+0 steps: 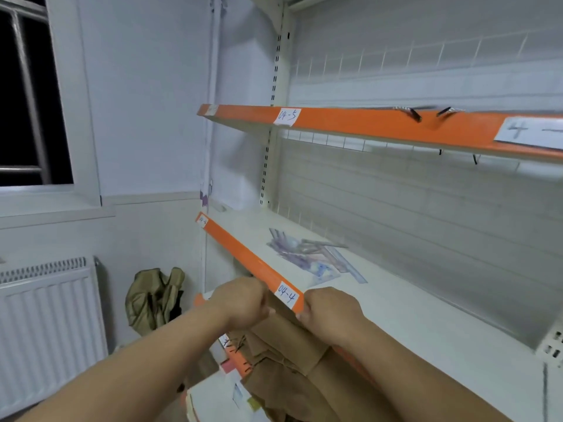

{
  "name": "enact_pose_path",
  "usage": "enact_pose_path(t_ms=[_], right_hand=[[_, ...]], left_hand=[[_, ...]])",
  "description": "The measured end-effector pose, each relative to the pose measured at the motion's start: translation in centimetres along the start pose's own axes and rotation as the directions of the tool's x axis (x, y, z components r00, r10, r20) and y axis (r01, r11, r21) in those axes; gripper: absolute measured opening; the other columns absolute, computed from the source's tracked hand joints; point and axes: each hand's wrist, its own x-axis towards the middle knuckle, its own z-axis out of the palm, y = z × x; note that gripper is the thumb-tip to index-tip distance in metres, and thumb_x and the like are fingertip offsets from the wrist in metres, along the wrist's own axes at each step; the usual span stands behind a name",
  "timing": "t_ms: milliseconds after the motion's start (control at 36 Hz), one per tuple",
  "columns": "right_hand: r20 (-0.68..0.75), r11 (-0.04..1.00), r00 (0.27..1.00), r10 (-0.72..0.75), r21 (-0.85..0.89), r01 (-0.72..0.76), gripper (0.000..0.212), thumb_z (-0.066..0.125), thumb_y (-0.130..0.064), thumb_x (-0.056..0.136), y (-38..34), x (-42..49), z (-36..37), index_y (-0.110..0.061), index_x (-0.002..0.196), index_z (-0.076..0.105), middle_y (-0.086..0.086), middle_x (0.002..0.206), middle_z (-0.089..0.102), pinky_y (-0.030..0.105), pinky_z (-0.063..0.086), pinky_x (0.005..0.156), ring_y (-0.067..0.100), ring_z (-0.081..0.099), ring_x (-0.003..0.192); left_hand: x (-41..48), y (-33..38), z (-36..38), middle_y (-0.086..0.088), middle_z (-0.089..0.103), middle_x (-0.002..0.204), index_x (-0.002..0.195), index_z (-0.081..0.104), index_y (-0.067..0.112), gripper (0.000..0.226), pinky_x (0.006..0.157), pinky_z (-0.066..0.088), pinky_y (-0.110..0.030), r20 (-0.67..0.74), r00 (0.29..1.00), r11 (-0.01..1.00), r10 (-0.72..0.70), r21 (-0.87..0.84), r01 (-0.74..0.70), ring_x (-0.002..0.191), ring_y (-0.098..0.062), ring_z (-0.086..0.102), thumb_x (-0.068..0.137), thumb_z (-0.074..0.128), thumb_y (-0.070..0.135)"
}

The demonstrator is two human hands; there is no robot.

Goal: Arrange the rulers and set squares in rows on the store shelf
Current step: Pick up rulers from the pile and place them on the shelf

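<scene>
Even indoor light, motion blur, wide-angle bending.

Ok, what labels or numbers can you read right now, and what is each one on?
"04-5": upper label, on the orange edge of the top shelf.
"04-4": front label, on the orange edge of the middle shelf, between the left hand and right hand gripping a paper bag.
"4 -": right label, same top edge, cut off by the frame.
Too blurred: far tag on the middle shelf, lower tag.
</scene>
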Motion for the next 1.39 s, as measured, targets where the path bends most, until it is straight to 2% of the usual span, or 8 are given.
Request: enact_pose_path(t_ms=[222, 417, 611, 778, 917, 1000, 1222, 1389], right_hand=[[0.059, 1.0, 0.998, 0.026, 0.001, -0.026, 0.029, 0.044, -0.038, 0.095, 0.4, 4.9, 1.1, -0.022, 0.073, 0.037, 0.0, 0.081, 0.047, 0.028, 0.032, 0.066, 0.018, 0.043, 0.081], [0.079, 0.994, 0.991, 0.108, -0.028, -0.106, 0.022, 0.046, -0.037, 0.094, 0.7, 9.5, 1.8, -0.018, 0.094, 0.056, 0.002, 0.095, 0.058, 0.028, 0.037, 0.072, 0.021, 0.055, 0.09], [0.028, 0.957, 0.957, 0.29, -0.005, -0.29, 0.033, 0.046, -0.031, 0.092, 1.3, 14.8, 2.8, -0.026, 0.062, 0.032, -0.01, 0.066, 0.036, 0.022, 0.022, 0.049, 0.014, 0.043, 0.078], [0.011, 0.876, 0.877, 0.481, -0.038, -0.481, 0.025, 0.046, -0.029, 0.094, 1.9, 17.8, 2.8, -0.019, 0.106, 0.066, 0.002, 0.106, 0.068, 0.022, 0.031, 0.052, 0.018, 0.058, 0.085], [0.044, 0.82, 0.821, 0.569, -0.104, -0.563, 0.03, 0.042, -0.028, 0.098, 2.3, 18.6, 3.0, -0.015, 0.117, 0.061, 0.005, 0.121, 0.063, 0.026, 0.045, 0.082, 0.022, 0.058, 0.113], [0.078, 0.804, 0.805, 0.588, -0.165, -0.571, 0.03, 0.042, -0.027, 0.099, 2.8, 19.1, 3.4, -0.013, 0.121, 0.057, 0.005, 0.125, 0.061, 0.029, 0.045, 0.088, 0.022, 0.056, 0.116], [0.129, 0.795, 0.793, 0.595, -0.235, -0.559, 0.042, 0.047, -0.021, 0.095, 4.3, 20.4, 3.8, -0.014, 0.136, 0.04, 0.012, 0.13, 0.043, 0.032, 0.041, 0.074, 0.031, 0.058, 0.108], [0.19, 0.815, 0.802, 0.566, -0.277, -0.51, 0.048, 0.049, -0.021, 0.096, 4.9, 21.2, 4.1, -0.02, 0.141, 0.036, 0.013, 0.134, 0.035, 0.039, 0.045, 0.089, 0.033, 0.05, 0.115]], left_hand=[[5.7, -3.2, 0.5, -0.003, 0.063, 0.107, 0.106, 0.063, 0.014, 0.028, 0.078, 0.046, -0.027, 0.036, 0.999, 0.999, 0.012, -0.03, -0.011, 0.095, -0.02, 0.059, 0.093, 0.055, 0.037], [12.0, -6.4, 1.1, -0.004, 0.062, 0.11, 0.107, 0.061, 0.014, 0.03, 0.085, 0.049, -0.032, 0.065, 0.993, 0.995, 0.1, -0.024, -0.098, 0.096, -0.019, 0.056, 0.093, 0.055, 0.04], [20.2, -9.7, -0.3, -0.004, 0.064, 0.109, 0.104, 0.063, 0.012, 0.03, 0.07, 0.04, -0.026, 0.079, 0.963, 0.966, 0.259, -0.013, -0.259, 0.099, -0.019, 0.058, 0.094, 0.053, 0.039], [26.2, -10.8, -1.0, -0.016, 0.065, 0.112, 0.118, 0.06, 0.002, 0.037, 0.084, 0.047, -0.033, 0.136, 0.92, 0.929, 0.368, 0.0, -0.371, 0.103, -0.027, 0.061, 0.094, 0.052, 0.029], [29.1, -10.6, -0.7, -0.023, 0.048, 0.136, 0.126, 0.054, 0.009, 0.039, 0.101, 0.042, -0.042, 0.245, 0.868, 0.89, 0.432, 0.038, -0.454, 0.127, -0.037, 0.045, 0.094, 0.054, 0.031], [30.1, -10.5, 0.0, -0.019, 0.054, 0.129, 0.112, 0.06, 0.008, 0.027, 0.091, 0.045, -0.034, 0.264, 0.827, 0.852, 0.496, 0.034, -0.522, 0.118, -0.034, 0.053, 0.094, 0.055, 0.029], [32.7, -10.1, 2.0, -0.008, 0.045, 0.126, 0.122, 0.056, 0.017, 0.048, 0.089, 0.046, -0.033, 0.218, 0.786, 0.802, 0.579, 0.023, -0.597, 0.115, -0.025, 0.051, 0.082, 0.07, 0.038], [34.6, -10.9, 1.8, -0.01, 0.048, 0.129, 0.125, 0.052, 0.014, 0.055, 0.093, 0.044, -0.032, 0.341, 0.793, 0.82, 0.504, 0.097, -0.564, 0.117, -0.027, 0.05, 0.081, 0.069, 0.043]])
